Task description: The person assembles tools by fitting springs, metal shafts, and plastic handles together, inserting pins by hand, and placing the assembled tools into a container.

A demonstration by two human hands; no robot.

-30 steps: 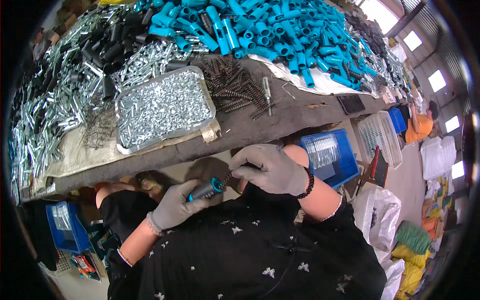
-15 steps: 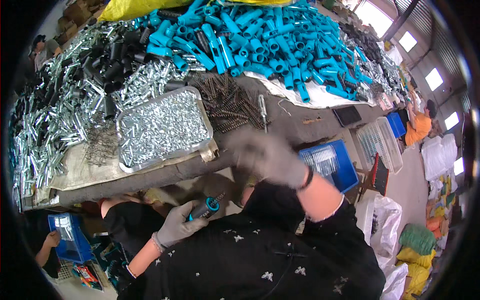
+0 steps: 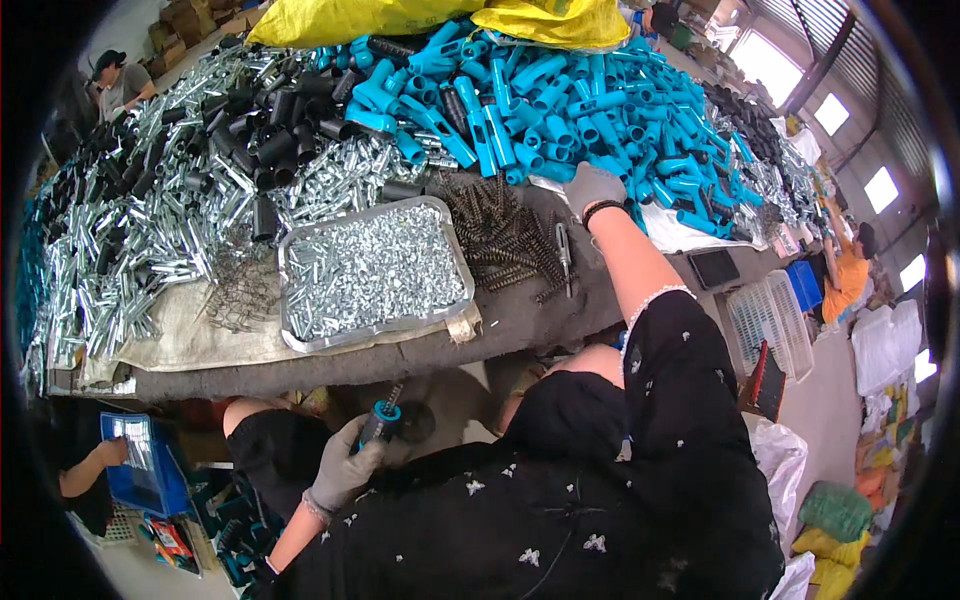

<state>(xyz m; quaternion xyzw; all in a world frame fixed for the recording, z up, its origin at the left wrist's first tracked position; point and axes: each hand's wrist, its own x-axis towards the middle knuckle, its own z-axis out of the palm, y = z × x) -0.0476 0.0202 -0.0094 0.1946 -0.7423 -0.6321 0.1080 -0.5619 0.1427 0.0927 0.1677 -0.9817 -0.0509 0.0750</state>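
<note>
left hand (image 3: 340, 475) gripping blue-black handle (image 3: 380, 420), right hand (image 3: 592, 187) on blue tubes (image 3: 560, 100)

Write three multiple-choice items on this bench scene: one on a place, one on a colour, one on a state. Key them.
1. Where is the right hand?
A. at the blue tube pile
B. in the metal tray
C. on the lap

2. What colour are both gloves?
A. yellow
B. grey
C. red

3. What is the left hand doing?
A. lying open
B. gripping a black and blue part
C. resting on the tray

A: it reaches the pile's edge. B: grey fabric shows on both. B: its fingers wrap the part.
</note>
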